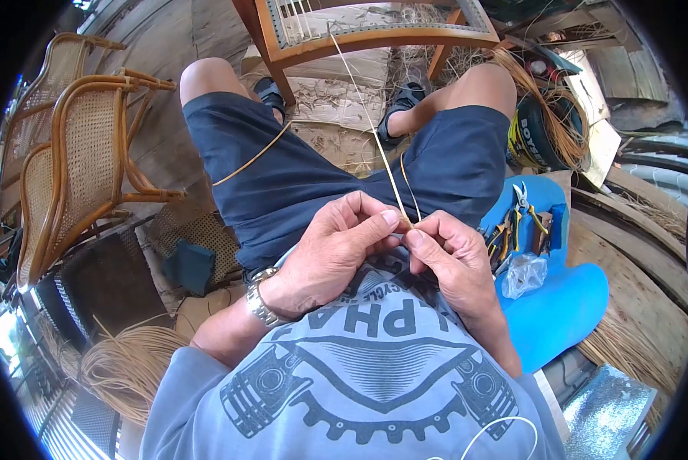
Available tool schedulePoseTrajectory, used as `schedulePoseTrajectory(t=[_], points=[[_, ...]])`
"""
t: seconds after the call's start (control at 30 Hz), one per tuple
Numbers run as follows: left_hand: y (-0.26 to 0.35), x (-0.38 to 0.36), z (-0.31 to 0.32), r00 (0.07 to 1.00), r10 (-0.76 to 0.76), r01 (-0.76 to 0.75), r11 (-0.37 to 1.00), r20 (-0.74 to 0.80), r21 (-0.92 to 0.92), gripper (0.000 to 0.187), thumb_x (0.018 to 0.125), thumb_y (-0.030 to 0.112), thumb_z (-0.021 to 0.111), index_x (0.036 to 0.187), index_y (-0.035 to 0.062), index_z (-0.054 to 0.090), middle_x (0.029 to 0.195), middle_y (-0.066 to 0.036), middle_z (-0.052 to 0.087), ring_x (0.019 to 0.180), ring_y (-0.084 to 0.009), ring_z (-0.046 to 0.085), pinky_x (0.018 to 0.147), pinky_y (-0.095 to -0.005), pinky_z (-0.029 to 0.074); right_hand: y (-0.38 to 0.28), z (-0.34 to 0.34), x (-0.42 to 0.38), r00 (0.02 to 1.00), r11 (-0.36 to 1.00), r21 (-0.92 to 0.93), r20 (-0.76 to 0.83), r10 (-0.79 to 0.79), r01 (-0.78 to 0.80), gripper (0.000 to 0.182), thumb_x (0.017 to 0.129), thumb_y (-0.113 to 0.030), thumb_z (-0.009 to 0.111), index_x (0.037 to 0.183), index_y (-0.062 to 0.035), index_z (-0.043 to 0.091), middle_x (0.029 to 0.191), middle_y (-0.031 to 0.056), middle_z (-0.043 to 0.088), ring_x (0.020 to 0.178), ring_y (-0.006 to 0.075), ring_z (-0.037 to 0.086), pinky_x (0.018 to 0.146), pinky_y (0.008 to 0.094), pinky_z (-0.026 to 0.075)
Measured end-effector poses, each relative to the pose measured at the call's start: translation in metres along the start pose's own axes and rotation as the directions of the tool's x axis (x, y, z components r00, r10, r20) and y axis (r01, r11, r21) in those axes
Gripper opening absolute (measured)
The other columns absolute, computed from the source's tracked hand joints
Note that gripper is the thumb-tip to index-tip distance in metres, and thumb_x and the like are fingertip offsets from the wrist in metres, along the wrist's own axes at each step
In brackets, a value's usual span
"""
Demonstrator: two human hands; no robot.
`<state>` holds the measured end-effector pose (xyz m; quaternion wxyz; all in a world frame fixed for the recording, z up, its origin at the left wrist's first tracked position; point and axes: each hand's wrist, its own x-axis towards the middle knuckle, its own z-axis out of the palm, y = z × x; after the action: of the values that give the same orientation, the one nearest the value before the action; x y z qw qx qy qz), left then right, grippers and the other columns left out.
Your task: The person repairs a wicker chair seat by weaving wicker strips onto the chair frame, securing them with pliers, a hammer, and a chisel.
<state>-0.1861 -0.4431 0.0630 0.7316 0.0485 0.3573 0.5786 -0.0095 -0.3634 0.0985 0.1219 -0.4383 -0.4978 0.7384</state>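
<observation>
A long, thin rattan strand [371,126] runs from the wooden chair frame [390,44] at the top down to my hands. My left hand [332,249], with a metal watch on its wrist, pinches the strand between thumb and forefinger in front of my chest. Close beside it, my right hand [453,259] also pinches the strand, thumb against the curled fingers. The fingertips nearly meet, and the exact spot they grip is partly hidden. A short length of strand loops up from the fingers. Another loose strand [253,156] lies across one leg of my shorts.
Woven cane chairs [91,142] stand at the left, above a coiled bundle of rattan [133,368]. At the right, a blue seat [554,307] bears pruning shears [522,198], pliers and a clear plastic bag [524,276]. Behind it, a dark bucket [539,130] holds more strands.
</observation>
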Motion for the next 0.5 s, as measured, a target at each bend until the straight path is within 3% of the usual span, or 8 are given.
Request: schedulePoseTrajectory(t=[0.17,0.4,0.47,0.5], points=[[-0.002,0.001,0.002,0.999,0.027,-0.024,0.996,-0.026,0.082,0.011,0.101,0.013,0.059,0.102,0.0016,0.057,0.105,-0.011,0.066,0.097,-0.0164,0.064,0.091,-0.0336,0.052,0.002,0.002,-0.002,0.999,0.999,0.02,-0.011,-0.032,0.032,0.011,0.099,-0.012,0.061,0.096,-0.0029,0.065,0.076,-0.0024,0.059,0.069,0.0033,0.055,0.063,0.0203,0.043],[-0.008,0.005,0.005,0.997,0.039,-0.037,0.999,-0.061,0.032,0.013,0.102,0.014,0.057,0.104,0.0011,0.055,0.104,-0.011,0.066,0.096,-0.0148,0.063,0.089,-0.0325,0.053,0.005,0.003,-0.004,0.999,0.998,0.037,-0.022,-0.041,0.042,0.011,0.099,-0.012,0.061,0.095,-0.0023,0.065,0.075,-0.0035,0.058,0.066,0.0029,0.052,0.061,0.0191,0.041],[-0.01,0.008,0.006,0.972,0.224,-0.167,0.873,-0.073,0.458,0.015,0.103,0.015,0.056,0.104,0.0005,0.055,0.102,-0.01,0.067,0.094,-0.0132,0.063,0.085,-0.0309,0.053,0.006,0.004,-0.003,0.998,0.999,0.022,-0.031,-0.047,0.047,0.012,0.099,-0.013,0.061,0.095,-0.0023,0.065,0.075,-0.0038,0.058,0.066,0.0027,0.052,0.061,0.0191,0.041],[-0.01,0.008,0.007,0.972,0.225,-0.167,0.873,-0.074,0.458,0.015,0.103,0.015,0.056,0.104,0.0005,0.055,0.102,-0.01,0.067,0.094,-0.0132,0.063,0.085,-0.0309,0.053,0.006,0.004,-0.003,0.998,0.998,-0.002,-0.04,-0.055,0.055,0.012,0.099,-0.013,0.061,0.095,-0.0024,0.065,0.074,-0.0039,0.058,0.065,0.0026,0.052,0.06,0.0192,0.041]])
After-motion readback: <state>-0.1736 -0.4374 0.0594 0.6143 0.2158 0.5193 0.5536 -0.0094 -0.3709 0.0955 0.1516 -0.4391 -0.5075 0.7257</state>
